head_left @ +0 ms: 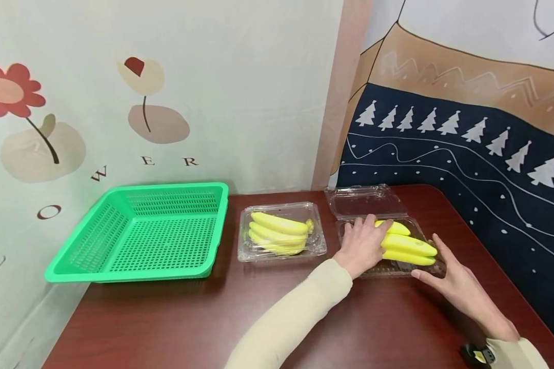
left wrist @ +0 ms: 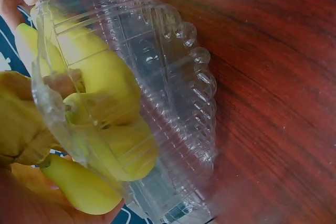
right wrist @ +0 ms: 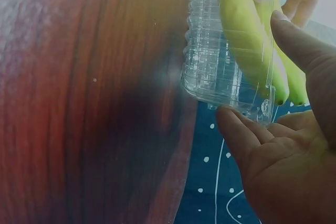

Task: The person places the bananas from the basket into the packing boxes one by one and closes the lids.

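An opened clear plastic clamshell box (head_left: pixel 388 270) stands at the right of the table, its lid (head_left: pixel 367 202) folded back toward the wall. A bunch of yellow bananas (head_left: pixel 408 245) lies partly in it, tips toward the right. My left hand (head_left: pixel 362 243) grips the bunch at its stem end. The brown stem (left wrist: pixel 21 119) shows close to that hand in the left wrist view. My right hand (head_left: pixel 461 287) is spread at the box's right end, its fingers (right wrist: pixel 252 135) straight at the lower corner and the thumb near the banana tips (right wrist: pixel 283 93).
A closed clear box of bananas (head_left: pixel 281 233) stands left of my left hand. Farther left is a green plastic basket (head_left: pixel 136 277) with perforated walls. Printed curtains (head_left: pixel 258 102) border the brown table (head_left: pixel 364 323) at the back and right.
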{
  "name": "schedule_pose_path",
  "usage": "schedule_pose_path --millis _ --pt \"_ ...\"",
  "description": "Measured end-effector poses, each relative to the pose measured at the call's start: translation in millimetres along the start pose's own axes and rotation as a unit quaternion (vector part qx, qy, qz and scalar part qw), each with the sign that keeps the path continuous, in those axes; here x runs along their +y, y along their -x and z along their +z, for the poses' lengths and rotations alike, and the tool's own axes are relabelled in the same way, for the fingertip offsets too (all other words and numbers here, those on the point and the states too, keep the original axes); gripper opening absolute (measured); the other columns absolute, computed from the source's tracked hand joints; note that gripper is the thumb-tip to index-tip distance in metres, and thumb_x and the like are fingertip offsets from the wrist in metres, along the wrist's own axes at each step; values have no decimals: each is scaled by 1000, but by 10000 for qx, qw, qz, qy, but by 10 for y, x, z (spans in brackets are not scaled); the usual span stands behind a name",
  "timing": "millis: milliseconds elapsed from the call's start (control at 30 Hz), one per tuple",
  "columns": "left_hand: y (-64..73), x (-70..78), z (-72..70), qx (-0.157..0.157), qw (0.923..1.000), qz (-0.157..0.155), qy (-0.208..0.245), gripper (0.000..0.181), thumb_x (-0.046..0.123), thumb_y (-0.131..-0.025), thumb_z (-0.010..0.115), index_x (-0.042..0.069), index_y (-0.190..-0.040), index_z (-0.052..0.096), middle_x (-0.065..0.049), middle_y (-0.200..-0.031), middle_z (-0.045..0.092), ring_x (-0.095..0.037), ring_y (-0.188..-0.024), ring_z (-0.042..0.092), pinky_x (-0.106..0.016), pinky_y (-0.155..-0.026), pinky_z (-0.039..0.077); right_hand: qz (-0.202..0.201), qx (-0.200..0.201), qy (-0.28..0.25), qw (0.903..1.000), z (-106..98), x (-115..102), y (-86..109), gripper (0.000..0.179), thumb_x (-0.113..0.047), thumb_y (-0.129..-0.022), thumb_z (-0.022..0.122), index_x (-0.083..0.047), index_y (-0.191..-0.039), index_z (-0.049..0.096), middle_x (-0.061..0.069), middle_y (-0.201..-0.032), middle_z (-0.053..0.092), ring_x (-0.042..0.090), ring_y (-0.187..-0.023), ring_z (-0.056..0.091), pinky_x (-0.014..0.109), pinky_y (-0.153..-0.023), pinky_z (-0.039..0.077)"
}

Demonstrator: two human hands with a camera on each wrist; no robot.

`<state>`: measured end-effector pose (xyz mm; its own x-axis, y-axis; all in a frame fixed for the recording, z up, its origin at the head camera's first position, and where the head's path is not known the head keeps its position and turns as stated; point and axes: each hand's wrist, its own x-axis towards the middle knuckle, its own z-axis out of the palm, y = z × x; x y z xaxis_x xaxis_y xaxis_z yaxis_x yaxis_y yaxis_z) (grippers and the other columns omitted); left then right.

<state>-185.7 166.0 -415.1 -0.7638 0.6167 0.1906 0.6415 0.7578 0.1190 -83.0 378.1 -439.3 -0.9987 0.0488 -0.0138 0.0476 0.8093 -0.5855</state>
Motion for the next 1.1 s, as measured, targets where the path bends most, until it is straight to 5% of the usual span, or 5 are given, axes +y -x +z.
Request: schedule_pose_path --millis 300,400,533,867,1100 --pt "-68 -16 56 -125 9995 -69 -283 67 38 -89 80 38 -151 53 2 -127 59 -18 -104 57 -38 -87 48 -58 -41 -11 10000 -1 -13 -28 112 -45 -93 77 1 -165 4 39 -157 29 56 -129 51 67 -97 47" --pt "-90 -8 72 -184 9994 -82 -283 66 37 -89 80 39 -150 53 3 -126 59 -18 -104 57 -38 -86 48 -92 -51 -50 9999 -9 -6 -14 112 -45 -93 77 1 -165 5 39 -157 31 54 -129 52 33 -95 55" --pt "-110 -8 86 -310 9986 -151 -408 64 36 -90 78 40 -149 54 3 -125 59 -18 -105 58 -39 -88 48 -186 -21 -169 9997 -12 -6 4 112 -44 -92 78 1 -165 5 39 -155 35 53 -129 53 -2 -78 33" --pt "-146 -15 113 -548 9969 -250 -503 65 36 -90 78 41 -150 53 3 -128 59 -19 -108 58 -41 -91 49 -206 -57 -288 9994 13 -24 -14 111 -43 -92 78 2 -164 7 38 -155 36 51 -130 54 -4 -78 32" --pt "-158 4 128 -426 9979 -223 -428 66 34 -89 80 40 -149 53 2 -129 59 -19 -110 58 -41 -94 49 -172 -72 -296 9994 -7 -28 -6 111 -44 -93 77 2 -164 7 38 -156 34 51 -130 54 -3 -79 32"
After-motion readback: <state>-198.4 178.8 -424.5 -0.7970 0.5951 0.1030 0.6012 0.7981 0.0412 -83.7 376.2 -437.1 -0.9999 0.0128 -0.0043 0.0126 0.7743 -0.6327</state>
